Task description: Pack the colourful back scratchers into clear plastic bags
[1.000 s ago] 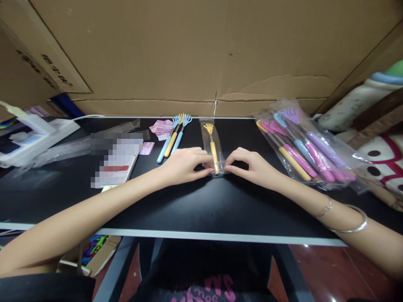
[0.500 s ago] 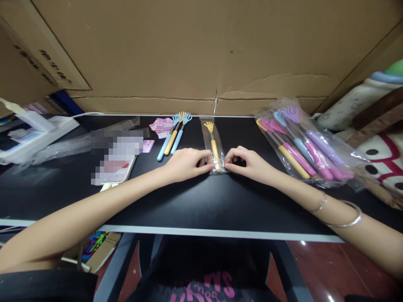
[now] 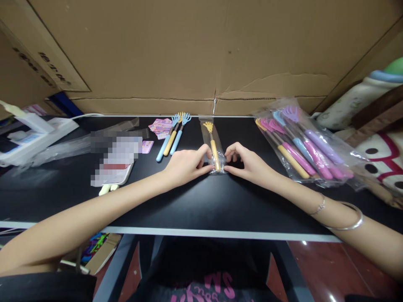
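Note:
A yellow hand-shaped back scratcher [image 3: 215, 153] lies inside a clear plastic bag [image 3: 206, 136] on the black table, its handle end toward me. At the bag's lower left edge is my left hand [image 3: 189, 165], thumb tip touching the plastic and the index finger raised apart from it. My right hand [image 3: 247, 163] mirrors it at the lower right edge, with thumb and curled fingers separated. Neither hand is closed round the bag. To the left, three loose back scratchers [image 3: 174, 136] with blue and yellow handles lie side by side.
On the right, several bagged back scratchers [image 3: 302, 144] lie near a plush item [image 3: 378, 159]. Small printed cards [image 3: 161, 126], a phone [image 3: 118, 161], empty plastic bags [image 3: 75, 142] and a white power strip [image 3: 37, 138] occupy the left. Cardboard [image 3: 189, 54] walls the back.
The fingers of both hands have lifted and spread from the thumbs at the bag's lower edges. The bag and the back scratcher have stayed in place.

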### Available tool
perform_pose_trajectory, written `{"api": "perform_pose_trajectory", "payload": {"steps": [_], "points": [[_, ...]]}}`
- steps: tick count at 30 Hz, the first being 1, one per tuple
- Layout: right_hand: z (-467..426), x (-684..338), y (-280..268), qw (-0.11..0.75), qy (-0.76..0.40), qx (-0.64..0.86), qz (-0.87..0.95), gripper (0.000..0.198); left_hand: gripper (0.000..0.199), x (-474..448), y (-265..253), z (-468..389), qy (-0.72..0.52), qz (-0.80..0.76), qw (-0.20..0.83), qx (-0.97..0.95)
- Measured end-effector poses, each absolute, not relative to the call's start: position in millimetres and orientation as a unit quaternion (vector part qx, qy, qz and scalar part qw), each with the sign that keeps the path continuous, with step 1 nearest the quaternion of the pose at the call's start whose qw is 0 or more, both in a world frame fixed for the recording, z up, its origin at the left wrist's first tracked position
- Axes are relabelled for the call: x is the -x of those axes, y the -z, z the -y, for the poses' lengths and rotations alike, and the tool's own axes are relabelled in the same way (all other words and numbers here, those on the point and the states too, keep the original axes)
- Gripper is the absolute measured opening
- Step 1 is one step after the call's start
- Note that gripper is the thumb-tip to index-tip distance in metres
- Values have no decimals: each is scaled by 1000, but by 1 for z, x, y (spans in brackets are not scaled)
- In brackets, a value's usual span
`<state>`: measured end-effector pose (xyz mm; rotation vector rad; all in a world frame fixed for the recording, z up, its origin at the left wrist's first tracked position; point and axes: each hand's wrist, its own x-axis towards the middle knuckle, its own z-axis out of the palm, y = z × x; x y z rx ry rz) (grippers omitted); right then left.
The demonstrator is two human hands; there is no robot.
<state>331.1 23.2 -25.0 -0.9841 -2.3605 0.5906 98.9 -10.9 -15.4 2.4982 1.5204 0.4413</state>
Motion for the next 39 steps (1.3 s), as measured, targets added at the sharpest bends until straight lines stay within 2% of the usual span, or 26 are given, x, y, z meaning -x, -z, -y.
{"api": "perform_pose_trajectory", "payload": {"steps": [3, 8, 12, 20, 26, 39], "points": [[-22, -332, 24, 262, -195, 360, 874, 25, 25, -98, 16, 12, -176, -497, 55, -848], [-19, -333, 18, 229, -143, 319, 908, 10, 16, -95, 17, 12, -178, -412, -85, -890], [-18, -336, 16, 197, -86, 316, 924, 16, 22, -90, 15, 12, -165, -378, -131, -902], [-21, -344, 13, 148, -33, 310, 938, 22, 24, -81, 9, 12, -142, -343, -136, -919], [-22, -344, 10, 157, -14, 278, 948, 25, 25, -78, 3, 10, -113, -318, -100, -936], [-24, -348, 6, 135, -74, 245, 957, 34, 31, -72, 0, 6, -92, -313, -20, -945]]}}
